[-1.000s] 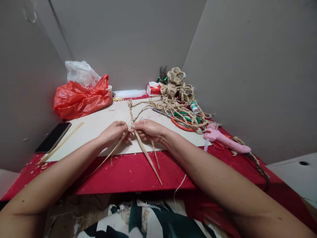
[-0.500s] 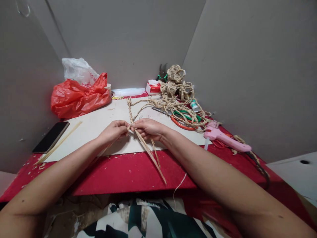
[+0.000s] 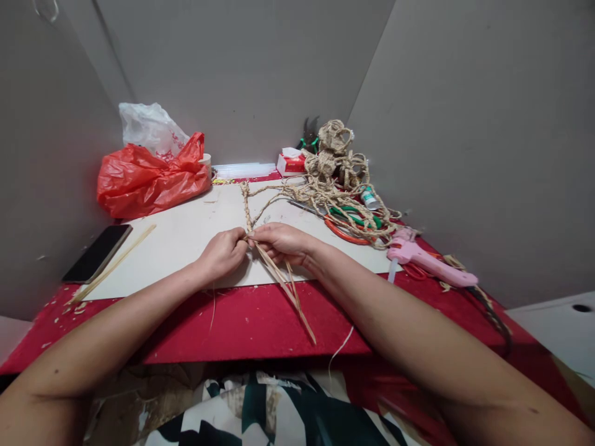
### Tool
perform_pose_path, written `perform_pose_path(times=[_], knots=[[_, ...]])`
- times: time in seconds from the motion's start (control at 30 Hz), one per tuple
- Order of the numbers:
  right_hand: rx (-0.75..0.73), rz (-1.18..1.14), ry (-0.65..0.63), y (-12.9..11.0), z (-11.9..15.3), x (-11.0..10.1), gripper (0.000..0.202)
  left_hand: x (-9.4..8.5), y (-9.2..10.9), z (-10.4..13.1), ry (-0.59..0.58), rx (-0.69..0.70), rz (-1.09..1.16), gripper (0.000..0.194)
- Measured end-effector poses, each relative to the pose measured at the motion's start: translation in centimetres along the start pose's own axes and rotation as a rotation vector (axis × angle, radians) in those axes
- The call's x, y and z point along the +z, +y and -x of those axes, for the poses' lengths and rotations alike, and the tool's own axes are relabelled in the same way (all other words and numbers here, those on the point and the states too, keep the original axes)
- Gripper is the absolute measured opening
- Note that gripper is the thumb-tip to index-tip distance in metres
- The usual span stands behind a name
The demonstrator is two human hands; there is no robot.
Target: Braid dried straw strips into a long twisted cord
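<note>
Between my hands runs a straw braid (image 3: 246,207), its finished length stretching away from me over a white board (image 3: 186,232). My left hand (image 3: 226,253) is closed at the braid's near end, its fingertips pinching straw there. Beside it, almost touching, my right hand (image 3: 280,240) pinches the same end between thumb and fingers. Loose straw strands (image 3: 287,286) hang from under my right hand toward the table's front edge. A thin fibre dangles below my left hand. Exactly which strand each hand grips is hidden by the fingers.
A heap of braided cord (image 3: 325,192) lies at the back right with orange-handled scissors (image 3: 346,232). Nearby is a pink glue gun (image 3: 430,262). On the left are a phone (image 3: 97,253), loose straw strips (image 3: 116,261) and a red plastic bag (image 3: 153,183). Grey walls enclose the red-covered table (image 3: 260,322).
My left hand has turned and closed more tightly, fingers curling in at the braid's end. The hanging strands have spread slightly apart. My right hand keeps its pinch; the view has shifted slightly.
</note>
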State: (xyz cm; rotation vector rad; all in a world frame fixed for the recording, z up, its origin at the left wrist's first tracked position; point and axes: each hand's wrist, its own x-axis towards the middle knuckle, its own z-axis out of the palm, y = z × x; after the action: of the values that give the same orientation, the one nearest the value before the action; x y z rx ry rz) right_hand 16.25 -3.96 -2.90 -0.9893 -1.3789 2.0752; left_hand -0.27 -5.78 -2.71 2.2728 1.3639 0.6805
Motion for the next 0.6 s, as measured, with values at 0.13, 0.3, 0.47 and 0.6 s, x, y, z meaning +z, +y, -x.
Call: perform_pose_path(times=[0.13,0.3,0.47,0.6], knots=[[-0.01,0.009,0.001,-0.16,0.09,0.02,0.019,-0.52,0.28,0.29,-0.056,0.033,-0.065,0.025],[-0.021,0.024,-0.011,-0.06,0.15,0.05,0.021,-0.71,0.24,0.66,-0.061,0.09,-0.153,0.027],[-0.047,0.107,0.037,0.26,-0.01,0.26,0.019,-0.58,-0.07,0.82,-0.064,0.058,-0.078,0.027],[-0.124,0.264,0.112,0.51,-0.22,0.25,0.018,-0.87,-0.39,0.54,-0.164,-0.039,0.249,0.026]])
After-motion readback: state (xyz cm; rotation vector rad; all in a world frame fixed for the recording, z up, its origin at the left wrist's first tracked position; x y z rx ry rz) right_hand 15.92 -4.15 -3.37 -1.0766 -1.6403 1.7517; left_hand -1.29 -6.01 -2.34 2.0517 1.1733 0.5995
